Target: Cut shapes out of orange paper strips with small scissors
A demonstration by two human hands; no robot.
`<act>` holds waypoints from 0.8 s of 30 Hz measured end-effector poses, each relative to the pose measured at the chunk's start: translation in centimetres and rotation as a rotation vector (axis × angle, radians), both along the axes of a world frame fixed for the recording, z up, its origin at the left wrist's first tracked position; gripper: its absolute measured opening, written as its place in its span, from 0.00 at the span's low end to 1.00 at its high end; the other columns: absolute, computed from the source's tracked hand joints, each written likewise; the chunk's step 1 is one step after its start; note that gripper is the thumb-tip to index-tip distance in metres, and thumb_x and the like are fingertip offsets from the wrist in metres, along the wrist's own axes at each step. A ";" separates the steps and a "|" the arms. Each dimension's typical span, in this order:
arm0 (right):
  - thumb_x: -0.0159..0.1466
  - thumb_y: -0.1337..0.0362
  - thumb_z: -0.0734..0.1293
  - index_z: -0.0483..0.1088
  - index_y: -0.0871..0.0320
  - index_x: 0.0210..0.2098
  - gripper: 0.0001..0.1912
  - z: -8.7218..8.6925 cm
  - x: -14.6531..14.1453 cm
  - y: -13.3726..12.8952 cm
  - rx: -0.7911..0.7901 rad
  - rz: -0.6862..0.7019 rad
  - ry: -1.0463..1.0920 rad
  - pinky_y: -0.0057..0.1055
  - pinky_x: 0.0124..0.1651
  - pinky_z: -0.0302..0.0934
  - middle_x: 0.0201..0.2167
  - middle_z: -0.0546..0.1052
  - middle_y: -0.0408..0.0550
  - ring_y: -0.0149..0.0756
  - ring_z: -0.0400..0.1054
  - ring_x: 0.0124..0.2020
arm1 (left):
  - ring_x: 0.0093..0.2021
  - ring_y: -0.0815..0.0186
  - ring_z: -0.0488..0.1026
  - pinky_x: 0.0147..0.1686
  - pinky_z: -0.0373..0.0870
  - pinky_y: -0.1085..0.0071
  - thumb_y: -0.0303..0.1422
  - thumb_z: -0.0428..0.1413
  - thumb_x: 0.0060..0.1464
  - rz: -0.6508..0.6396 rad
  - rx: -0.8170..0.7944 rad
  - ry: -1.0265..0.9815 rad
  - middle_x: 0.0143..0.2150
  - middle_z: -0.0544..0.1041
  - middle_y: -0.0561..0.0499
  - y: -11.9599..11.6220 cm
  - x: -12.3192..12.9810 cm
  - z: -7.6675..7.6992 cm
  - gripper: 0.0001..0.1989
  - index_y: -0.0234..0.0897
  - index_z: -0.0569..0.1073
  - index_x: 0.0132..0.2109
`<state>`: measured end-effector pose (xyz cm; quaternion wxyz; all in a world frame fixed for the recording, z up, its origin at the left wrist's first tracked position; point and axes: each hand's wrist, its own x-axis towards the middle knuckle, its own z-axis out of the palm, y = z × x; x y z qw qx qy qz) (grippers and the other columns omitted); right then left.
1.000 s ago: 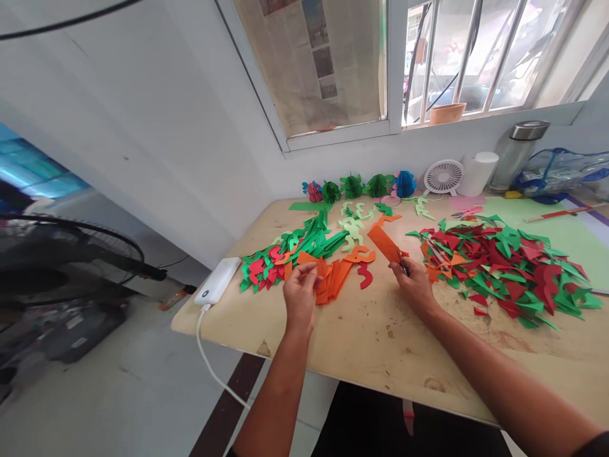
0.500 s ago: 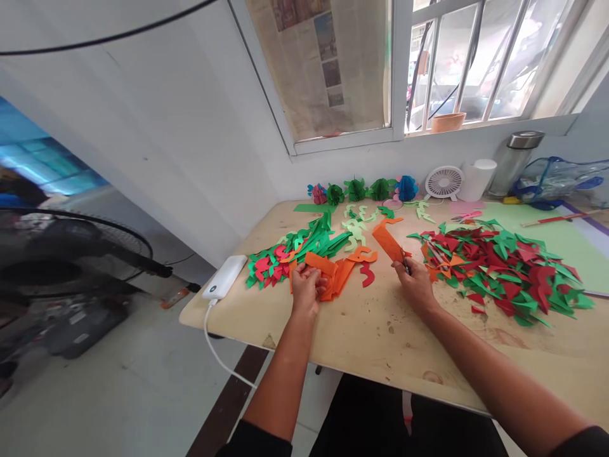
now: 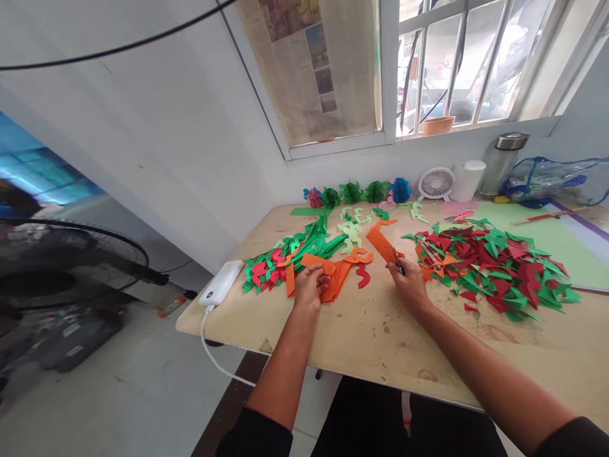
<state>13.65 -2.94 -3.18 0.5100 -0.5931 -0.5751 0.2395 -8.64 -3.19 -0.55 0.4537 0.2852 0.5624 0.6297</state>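
My left hand is over a stack of folded orange paper, its fingers curled around the edge of the top orange piece. In my right hand is a pair of small dark scissors, blades pointing away from me. A strip of orange paper lies by the blades, against the fingers of that hand. Between the hands are a curved orange cut-out and a wavy red cut-out. Left of the stack spread green folded pieces and red cut-outs.
A large heap of red and green scraps covers the table's right side. Paper ornaments, a small white fan and a glass bottle line the wall. A white power bank with a cable sits at the left edge.
The view has shifted slightly. My left fingers have moved a little over the top orange piece and bent further. My right hand still holds the scissors beside the orange strip.
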 end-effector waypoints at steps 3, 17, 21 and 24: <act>0.58 0.51 0.60 0.65 0.57 0.21 0.18 0.1 -0.1 -0.1 -0.005 -0.002 0.006 0.29 0.25 0.47 0.15 0.61 0.41 0.32 0.54 0.21 | 0.23 0.73 0.71 0.20 0.62 0.78 0.27 0.59 0.38 -0.026 -0.006 0.013 0.32 0.77 0.47 0.0 1.1 1.2 0.11 0.34 0.76 0.34; 0.57 0.48 0.62 0.69 0.60 0.28 0.20 -0.1 0.0 0.3 -0.029 -0.029 0.379 0.27 0.20 0.44 0.14 0.56 0.36 0.27 0.48 0.17 | 0.25 0.71 0.71 0.27 0.69 0.74 0.28 0.56 0.42 -0.257 0.145 0.135 0.26 0.74 0.51 4.3 9.4 0.1 0.05 0.32 0.74 0.31; 0.57 0.48 0.63 0.64 0.58 0.24 0.18 -0.6 -0.1 0.4 -0.057 0.013 0.407 0.26 0.19 0.43 0.14 0.56 0.35 0.26 0.47 0.17 | 0.24 0.70 0.72 0.24 0.69 0.73 0.29 0.59 0.40 -0.352 0.104 0.031 0.25 0.72 0.53 4.6 10.5 -1.0 0.09 0.33 0.68 0.32; 0.57 0.49 0.64 0.58 0.56 0.20 0.20 -0.7 -0.1 0.3 -0.075 0.031 0.393 0.26 0.19 0.43 0.14 0.57 0.36 0.25 0.47 0.17 | 0.23 0.70 0.73 0.24 0.70 0.72 0.26 0.61 0.39 -0.405 0.081 0.002 0.26 0.71 0.54 4.3 10.7 -1.0 0.15 0.34 0.66 0.36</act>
